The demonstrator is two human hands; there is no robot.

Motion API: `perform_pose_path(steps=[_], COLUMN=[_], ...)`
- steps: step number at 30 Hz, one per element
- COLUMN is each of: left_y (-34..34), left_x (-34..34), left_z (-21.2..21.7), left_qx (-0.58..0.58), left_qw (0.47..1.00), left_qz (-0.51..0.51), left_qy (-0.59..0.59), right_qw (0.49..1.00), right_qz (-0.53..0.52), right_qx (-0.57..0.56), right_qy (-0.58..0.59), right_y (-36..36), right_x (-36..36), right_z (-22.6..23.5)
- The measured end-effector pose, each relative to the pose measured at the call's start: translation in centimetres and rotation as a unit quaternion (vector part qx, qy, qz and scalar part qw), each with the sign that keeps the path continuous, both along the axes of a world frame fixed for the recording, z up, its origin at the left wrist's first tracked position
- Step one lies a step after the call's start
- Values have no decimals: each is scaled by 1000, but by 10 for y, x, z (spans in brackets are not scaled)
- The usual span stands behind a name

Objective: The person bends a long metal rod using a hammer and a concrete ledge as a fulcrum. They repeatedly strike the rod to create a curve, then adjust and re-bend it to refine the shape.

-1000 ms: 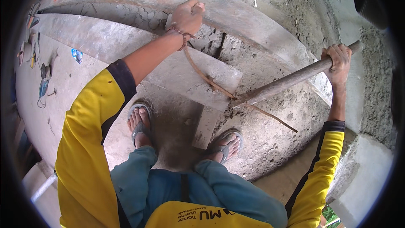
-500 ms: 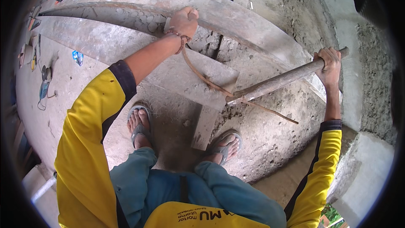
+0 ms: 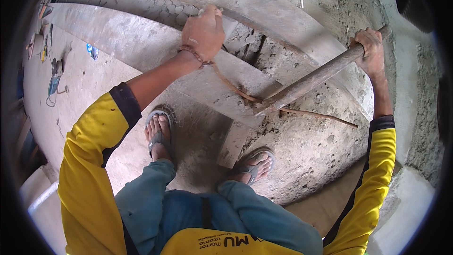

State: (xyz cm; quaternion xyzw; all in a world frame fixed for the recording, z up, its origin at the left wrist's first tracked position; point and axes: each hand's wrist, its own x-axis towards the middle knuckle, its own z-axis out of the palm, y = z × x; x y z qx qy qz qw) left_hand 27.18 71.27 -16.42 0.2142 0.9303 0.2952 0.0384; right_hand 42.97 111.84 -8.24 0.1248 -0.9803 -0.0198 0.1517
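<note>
1. The rusty steel bar [image 3: 141, 1] arcs across the top of the view from far left to the middle. The left hand [image 3: 203, 33] is closed over it near its right part, fingers curled around the far side and hidden there.
2. The right hand [image 3: 370, 52] is clamped around the upper end of a long pipe [image 3: 311, 81] that slopes down-left. Its lower end meets a thin bent rod [image 3: 302, 112] by the edge of a concrete slab [image 3: 222, 87] — how pipe and rod join is hard to make out.
3. The bar's left end fades into the dark fisheye rim, and past the left hand it is hard to follow.
4. 2 feet in sandals [image 3: 158, 137] stand just below the slab on dusty ground — open floor lies to the left, where small tools [image 3: 54, 78] lie well apart.
5. Rough rubble [image 3: 330, 146] fills the right side.
</note>
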Motion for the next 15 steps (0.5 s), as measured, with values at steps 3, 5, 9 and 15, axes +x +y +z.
perform_pose_path(steps=[3, 5, 9, 15], left_y=[2, 1, -1, 1], left_x=[5, 5, 8, 12], left_z=[-1, 1, -6, -8], left_qx=[-5, -7, -33, -35], left_qw=[999, 999, 997, 996], left_qz=[-11, -32, -31, -36], left_qy=[32, 27, 63, 71], right_qw=[1000, 1000, 999, 998], right_qz=[8, 3, 28, 50], right_qx=[-10, 5, 9, -3], right_qy=[-3, -22, -27, -45], right_y=[3, 6, 13, 12], right_x=[-13, -24, -43, -50], right_z=[-5, -6, -13, -30])
